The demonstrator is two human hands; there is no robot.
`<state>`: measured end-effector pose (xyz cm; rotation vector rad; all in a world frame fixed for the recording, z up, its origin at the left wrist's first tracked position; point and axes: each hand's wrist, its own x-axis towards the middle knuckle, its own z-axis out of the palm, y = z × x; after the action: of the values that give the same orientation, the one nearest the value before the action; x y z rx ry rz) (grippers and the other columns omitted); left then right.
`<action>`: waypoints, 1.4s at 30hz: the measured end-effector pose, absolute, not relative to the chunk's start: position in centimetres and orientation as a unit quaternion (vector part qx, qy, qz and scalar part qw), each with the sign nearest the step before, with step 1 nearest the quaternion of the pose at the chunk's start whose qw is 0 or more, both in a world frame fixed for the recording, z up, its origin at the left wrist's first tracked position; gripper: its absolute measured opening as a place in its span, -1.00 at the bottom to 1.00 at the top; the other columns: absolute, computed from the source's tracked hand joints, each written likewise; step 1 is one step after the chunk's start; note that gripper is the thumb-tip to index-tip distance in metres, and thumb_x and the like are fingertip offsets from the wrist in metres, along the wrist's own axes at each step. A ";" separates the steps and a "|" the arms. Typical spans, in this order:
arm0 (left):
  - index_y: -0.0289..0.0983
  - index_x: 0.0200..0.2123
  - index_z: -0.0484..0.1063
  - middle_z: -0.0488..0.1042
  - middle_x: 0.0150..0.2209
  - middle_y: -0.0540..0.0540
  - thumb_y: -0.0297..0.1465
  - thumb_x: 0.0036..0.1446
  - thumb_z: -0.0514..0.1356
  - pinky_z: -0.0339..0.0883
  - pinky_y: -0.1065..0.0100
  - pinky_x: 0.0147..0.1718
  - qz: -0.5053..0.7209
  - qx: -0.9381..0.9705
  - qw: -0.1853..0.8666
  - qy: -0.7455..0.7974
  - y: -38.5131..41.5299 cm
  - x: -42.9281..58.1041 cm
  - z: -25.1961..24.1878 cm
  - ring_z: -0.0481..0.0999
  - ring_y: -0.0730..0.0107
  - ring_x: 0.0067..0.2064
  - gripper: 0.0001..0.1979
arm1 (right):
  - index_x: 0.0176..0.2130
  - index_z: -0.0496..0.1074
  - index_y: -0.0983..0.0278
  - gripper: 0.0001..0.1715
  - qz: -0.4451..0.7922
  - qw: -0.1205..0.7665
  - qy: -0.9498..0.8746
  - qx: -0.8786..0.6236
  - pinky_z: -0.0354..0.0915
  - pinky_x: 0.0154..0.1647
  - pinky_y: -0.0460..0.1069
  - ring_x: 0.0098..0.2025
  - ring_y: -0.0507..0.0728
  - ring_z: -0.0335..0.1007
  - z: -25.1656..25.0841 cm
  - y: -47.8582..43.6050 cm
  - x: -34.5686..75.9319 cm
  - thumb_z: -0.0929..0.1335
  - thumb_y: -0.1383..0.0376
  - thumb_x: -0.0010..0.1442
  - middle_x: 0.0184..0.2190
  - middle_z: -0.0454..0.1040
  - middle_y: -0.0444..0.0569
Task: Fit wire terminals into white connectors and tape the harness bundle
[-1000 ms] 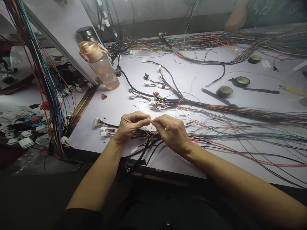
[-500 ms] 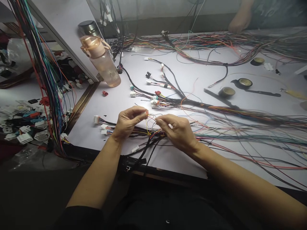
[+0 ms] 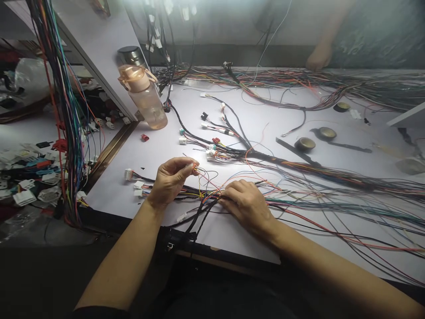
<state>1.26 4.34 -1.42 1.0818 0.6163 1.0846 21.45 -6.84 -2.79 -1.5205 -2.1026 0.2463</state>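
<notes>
Between the thumb and forefinger of my left hand is a small orange connector, with several thin wires looping out of it to the right. My right hand is closed over the near wire bundle, its fingertips on the wires where the bundle branches. Which wires it grips is hidden behind the fingers. White connectors on the bundle's left ends lie beyond my left wrist. Behind both hands runs a second, black-taped harness with white, red and black plugs on its branches.
A drink bottle stands at the back left. Tape rolls and dark strips lie at the right. Loose connectors are heaped beyond the wooden edge, beside a hanging wire bundle. Another person's hand rests by the far wires.
My right hand has moved down from the loose wires near the orange connector onto the bundle. My left hand still pinches the connector. The camera view has tilted slightly.
</notes>
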 end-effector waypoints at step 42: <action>-0.24 -0.28 0.54 0.57 -0.28 0.02 -0.37 -0.06 0.41 0.51 0.44 -0.33 0.527 0.305 0.709 0.357 0.3 3.9 -1.1 0.57 0.51 -0.36 -0.77 | 0.29 0.01 0.30 -0.09 0.301 0.378 -0.705 -0.519 0.14 0.19 0.18 0.27 0.27 0.12 -1.2 -4.1 20.8 0.41 0.07 0.13 0.25 0.20 0.22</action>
<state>3.94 0.35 -1.06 0.6763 0.7926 1.1698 20.80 -4.08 -1.21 -1.3262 -1.8030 0.7695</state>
